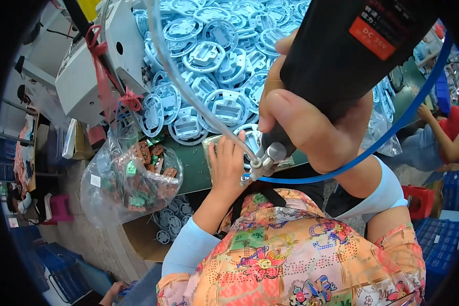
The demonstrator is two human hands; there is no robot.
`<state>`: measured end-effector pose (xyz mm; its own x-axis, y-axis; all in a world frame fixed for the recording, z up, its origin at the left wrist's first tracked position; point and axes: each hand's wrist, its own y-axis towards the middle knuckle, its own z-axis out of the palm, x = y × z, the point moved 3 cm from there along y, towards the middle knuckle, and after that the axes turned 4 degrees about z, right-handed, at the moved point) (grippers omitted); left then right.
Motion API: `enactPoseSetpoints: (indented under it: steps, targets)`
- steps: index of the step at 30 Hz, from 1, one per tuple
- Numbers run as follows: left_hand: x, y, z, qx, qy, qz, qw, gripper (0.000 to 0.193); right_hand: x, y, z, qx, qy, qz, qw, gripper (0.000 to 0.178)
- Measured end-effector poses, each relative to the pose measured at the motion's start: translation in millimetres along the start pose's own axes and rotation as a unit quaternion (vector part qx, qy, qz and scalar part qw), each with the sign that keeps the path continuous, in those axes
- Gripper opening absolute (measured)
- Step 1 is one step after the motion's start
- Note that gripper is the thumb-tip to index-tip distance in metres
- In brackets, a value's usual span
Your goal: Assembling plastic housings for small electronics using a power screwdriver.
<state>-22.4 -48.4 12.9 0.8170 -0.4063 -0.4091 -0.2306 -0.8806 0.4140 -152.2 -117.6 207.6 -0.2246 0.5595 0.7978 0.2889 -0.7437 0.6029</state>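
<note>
My right hand [319, 125] is wrapped round a black electric screwdriver [321, 51], which is tilted with its front end low near my left hand. A clear tube [186, 86] and a blue hose [387, 135] meet at a metal fitting [260, 166] by that end. My left hand [228, 160] lies with its fingers stretched out on a pale block [209, 148] at the table's near edge. Its fingertips are beside a light-blue round plastic part [251, 133], partly hidden by the screwdriver. The screwdriver's tip is hidden.
A large heap of similar plastic parts [224, 66] covers the table's far side. At left are a grey machine [99, 61] and a clear bag of small brown and green pieces [132, 178]. Below it stands a cardboard box [140, 237] with more parts. Another person [446, 137] sits far right.
</note>
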Motion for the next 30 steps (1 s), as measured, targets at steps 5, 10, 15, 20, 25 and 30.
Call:
enactPoseSetpoints:
  steps: [5, 10, 15, 20, 25, 30]
  targets:
    - [-2.9, -1.3, -4.3, -0.049, -0.016, -0.005, 0.999, 0.087, -5.9, -1.3, 3.1, 0.017, -0.013, 0.009, 1.000, 0.042]
    - [-2.5, -0.1, -2.3, -0.041, -0.001, -0.009, 0.999, 0.087, -9.0, -2.5, 1.1, 0.008, -0.011, 0.023, 1.000, 0.041]
    - [2.6, -1.8, 0.8, -0.016, -0.016, 0.002, 1.000, 0.089, -8.6, -0.2, -0.2, 0.043, 0.041, 0.021, 0.998, 0.039]
    - [5.1, 0.4, 3.3, 0.016, -0.056, -0.031, 0.998, 0.089, -17.7, 3.3, 7.1, 0.018, 0.050, 0.020, 0.998, 0.036]
    - [10.8, -3.5, 10.6, 0.006, -0.019, -0.014, 1.000, 0.082, -16.9, -4.9, 2.6, 0.050, 0.018, -0.008, 0.999, 0.033]
    - [0.8, 5.7, -2.0, -0.012, -0.019, -0.021, 1.000, 0.079, -10.5, -8.3, 8.0, 0.066, -0.019, -0.008, 0.998, 0.046]
